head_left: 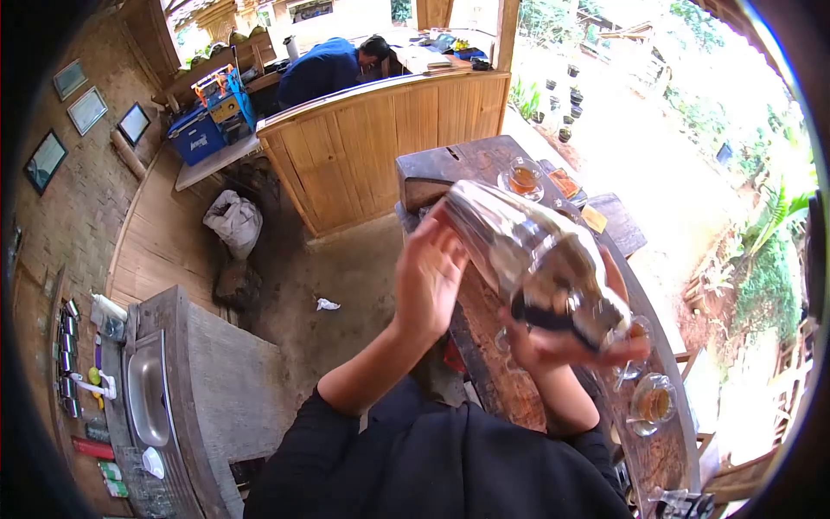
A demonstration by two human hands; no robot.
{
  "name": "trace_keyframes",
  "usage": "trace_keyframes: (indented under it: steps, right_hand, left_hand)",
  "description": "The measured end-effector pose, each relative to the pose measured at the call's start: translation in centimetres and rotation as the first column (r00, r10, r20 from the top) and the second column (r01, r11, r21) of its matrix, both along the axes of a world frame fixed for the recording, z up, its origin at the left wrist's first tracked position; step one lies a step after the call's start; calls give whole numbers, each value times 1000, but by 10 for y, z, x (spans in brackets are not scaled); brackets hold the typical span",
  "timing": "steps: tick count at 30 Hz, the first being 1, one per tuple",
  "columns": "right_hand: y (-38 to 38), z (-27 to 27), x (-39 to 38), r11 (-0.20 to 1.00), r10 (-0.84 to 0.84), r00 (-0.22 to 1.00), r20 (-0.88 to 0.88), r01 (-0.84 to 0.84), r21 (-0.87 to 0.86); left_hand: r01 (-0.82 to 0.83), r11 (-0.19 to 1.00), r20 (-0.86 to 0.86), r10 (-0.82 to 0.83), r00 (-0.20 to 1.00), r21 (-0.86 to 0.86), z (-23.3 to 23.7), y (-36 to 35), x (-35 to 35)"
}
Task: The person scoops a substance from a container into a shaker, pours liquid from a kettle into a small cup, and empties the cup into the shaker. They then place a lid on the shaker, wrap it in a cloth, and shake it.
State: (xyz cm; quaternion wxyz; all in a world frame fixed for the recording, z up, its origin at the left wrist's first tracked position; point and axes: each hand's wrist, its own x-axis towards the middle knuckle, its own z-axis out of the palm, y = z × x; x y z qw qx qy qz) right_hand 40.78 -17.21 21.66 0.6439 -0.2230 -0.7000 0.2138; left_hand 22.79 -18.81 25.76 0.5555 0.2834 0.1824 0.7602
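A large clear glass vessel (540, 251), shiny and partly blurred, is tilted in the air above the wooden table (501, 372). My left hand (432, 272) is against its upper left end, with the fingers partly behind the glass. Under and around its lower right end my right hand (562, 342) supports it, the fingers wrapped on the glass. A dark band shows near that lower end. Beyond the vessel stands a glass cup of amber drink (524, 177) on a saucer. Another cup of amber drink (654, 404) is at the right, near the table's edge.
A person in blue (322, 73) bends behind the wooden counter (380, 147). A steel sink (149, 389) is at the left. A white sack (233, 223) and a blue cooler (197, 138) stand at the back left. A white scrap (328, 304) lies on the floor.
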Motion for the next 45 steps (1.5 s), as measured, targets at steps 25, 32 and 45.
trace_keyframes:
  steps: [25, 32, 45]
  right_hand:
    - [52, 70, -65, 870, 403, 888, -221, -446, -208]
    - [53, 50, -90, 959, 274, 961, -41, -270, 83]
    - [29, 29, -127, 986, 14, 984, -178, 16, 168]
  left_hand:
    - [-488, 867, -323, 492, 808, 100, -61, 23, -55]
    - [-501, 865, -264, 480, 837, -14, -61, 17, -80]
    - [-292, 952, -149, 303, 941, 87, -37, -6, -103]
